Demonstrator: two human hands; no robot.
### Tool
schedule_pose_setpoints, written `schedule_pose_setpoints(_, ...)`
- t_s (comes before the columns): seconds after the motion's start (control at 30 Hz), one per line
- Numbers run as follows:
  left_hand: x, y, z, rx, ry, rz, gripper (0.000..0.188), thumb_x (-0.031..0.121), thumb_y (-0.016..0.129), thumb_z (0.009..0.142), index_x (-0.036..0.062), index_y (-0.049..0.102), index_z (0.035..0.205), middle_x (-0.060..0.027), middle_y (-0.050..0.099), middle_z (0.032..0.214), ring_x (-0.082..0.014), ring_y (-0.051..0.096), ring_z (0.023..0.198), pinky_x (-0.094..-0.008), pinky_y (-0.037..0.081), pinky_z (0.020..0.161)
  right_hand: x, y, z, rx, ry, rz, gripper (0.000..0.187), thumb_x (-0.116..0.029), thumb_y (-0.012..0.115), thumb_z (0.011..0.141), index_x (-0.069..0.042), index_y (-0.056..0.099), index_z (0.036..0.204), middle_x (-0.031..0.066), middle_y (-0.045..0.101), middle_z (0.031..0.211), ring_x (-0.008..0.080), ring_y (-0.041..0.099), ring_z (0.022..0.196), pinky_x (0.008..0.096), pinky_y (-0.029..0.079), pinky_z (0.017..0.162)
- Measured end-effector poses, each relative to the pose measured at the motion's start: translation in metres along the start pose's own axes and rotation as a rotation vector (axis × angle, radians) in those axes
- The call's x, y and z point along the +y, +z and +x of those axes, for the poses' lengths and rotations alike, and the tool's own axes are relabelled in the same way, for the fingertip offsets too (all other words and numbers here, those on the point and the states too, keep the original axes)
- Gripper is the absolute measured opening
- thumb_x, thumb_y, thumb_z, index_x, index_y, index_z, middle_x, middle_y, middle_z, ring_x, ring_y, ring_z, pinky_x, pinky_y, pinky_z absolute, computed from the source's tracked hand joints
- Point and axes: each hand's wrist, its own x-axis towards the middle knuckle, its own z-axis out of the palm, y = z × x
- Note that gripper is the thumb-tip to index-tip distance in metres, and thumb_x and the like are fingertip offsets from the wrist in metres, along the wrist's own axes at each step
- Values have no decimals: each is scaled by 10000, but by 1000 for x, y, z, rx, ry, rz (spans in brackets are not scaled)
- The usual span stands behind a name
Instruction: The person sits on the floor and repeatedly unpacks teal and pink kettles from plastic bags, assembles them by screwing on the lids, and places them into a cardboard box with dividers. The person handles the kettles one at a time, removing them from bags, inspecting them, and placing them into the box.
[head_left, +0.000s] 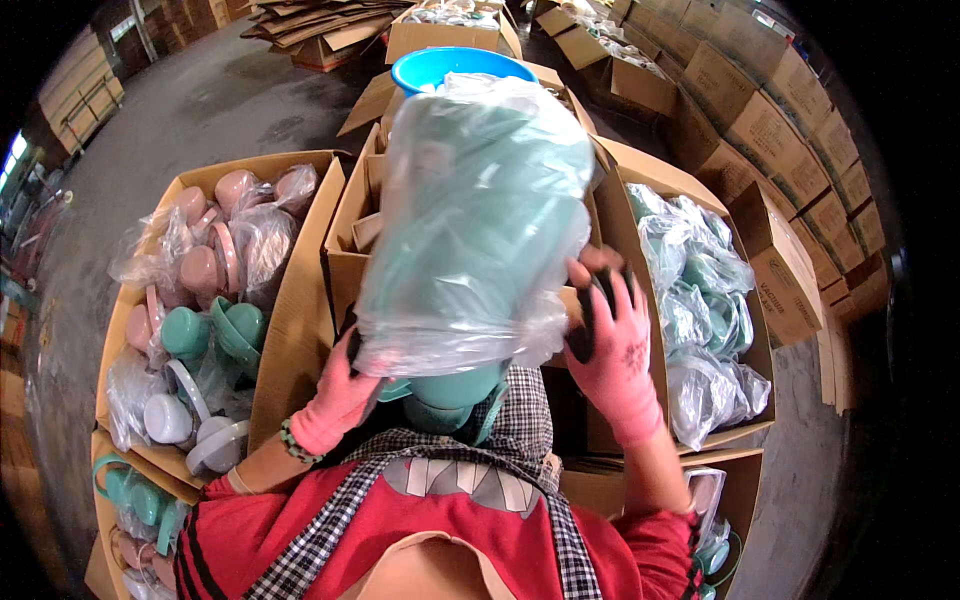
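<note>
A large teal vessel (440, 400), apparently a jug or flask body, stands in front of me inside a clear plastic bag (480, 230). Its lower end and a teal strap or handle stick out below the bag's gathered edge. My left hand (340, 395), in a pink glove with dark palm, pinches the bag's lower left edge; some fingers are hidden behind it. At the bag's lower right edge, my right hand (617, 360) has its fingers apart and bent, slightly blurred, beside the plastic.
On the left, a carton (290, 280) contains pink, teal and white lids or cups. Another carton (752, 330) on the right holds bagged teal parts. Beyond the bag are a blue basin (440, 65) and more cartons. Stacked boxes (780, 130) line the right side.
</note>
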Motion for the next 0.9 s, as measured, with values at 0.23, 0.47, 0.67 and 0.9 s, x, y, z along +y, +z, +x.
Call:
schedule_pose_setpoints(0.23,-7,20,13,-149,555,789,356,71,519,766,-23,434,1099,-200,518,1019,-341,517,923,-325,409,795,-64,57,37,-191,-813,-222,205,-197,486,667,-93,544,833,36,525,807,243,496,890,417,406,790)
schedule_pose_setpoints(0.47,13,-17,-29,-124,656,524,354,147,586,755,-67,457,1006,-166,551,924,-281,524,917,-365,386,836,48,54,75,-246,-262,103,196,-153,565,600,-18,575,742,171,574,708,329,567,714,365,452,646)
schedule_pose_setpoints(0.67,-26,-12,-26,-699,-489,-47,630,470,566,725,-53,490,1068,-116,550,977,-155,507,956,-269,396,834,62,34,84,186,357,413,232,-150,571,662,20,584,819,216,578,774,348,559,780,356,446,674)
schedule_pose_setpoints(0.9,-33,19,91,-474,236,-945,763,605,486,685,133,304,1257,-76,300,1295,-272,318,1151,-469,243,965,17,31,71,321,309,844,319,-107,622,656,33,546,932,137,603,881,220,575,837,303,438,757)
